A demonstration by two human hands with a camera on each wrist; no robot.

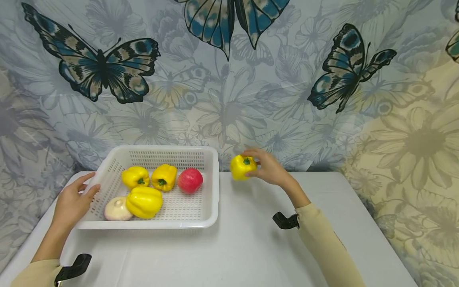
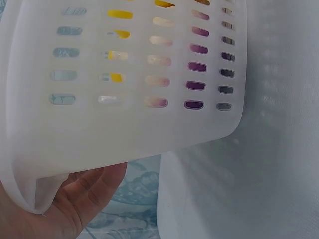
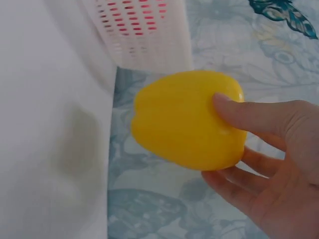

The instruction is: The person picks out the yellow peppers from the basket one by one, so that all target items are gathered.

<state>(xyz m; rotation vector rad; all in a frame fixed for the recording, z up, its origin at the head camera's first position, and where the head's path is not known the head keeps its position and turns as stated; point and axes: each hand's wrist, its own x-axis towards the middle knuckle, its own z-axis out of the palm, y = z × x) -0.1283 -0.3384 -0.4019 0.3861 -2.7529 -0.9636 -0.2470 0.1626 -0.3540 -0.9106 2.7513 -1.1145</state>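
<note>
My right hand (image 1: 267, 166) pinches a yellow bell pepper (image 1: 239, 167) between thumb and fingers. The pepper is held up off the table, to the right of a white plastic basket (image 1: 211, 199); its smooth side fills the middle of the right wrist view. On the far left, my left hand (image 1: 75, 199) grips the basket's left rim, and its fingers show past the basket corner in the left wrist view. Inside the basket lie three yellow bell peppers (image 1: 144, 202), a round red fruit or vegetable (image 1: 190, 180) and a pale round vegetable with purplish tints (image 1: 117, 209).
The basket stands on a white table (image 1: 251, 247), toward its back left. Behind the table hangs a cloth backdrop (image 1: 229, 111) with butterflies and flowers. A black strap piece (image 1: 285, 220) sticks out at the right wrist, another (image 1: 75, 268) at the left.
</note>
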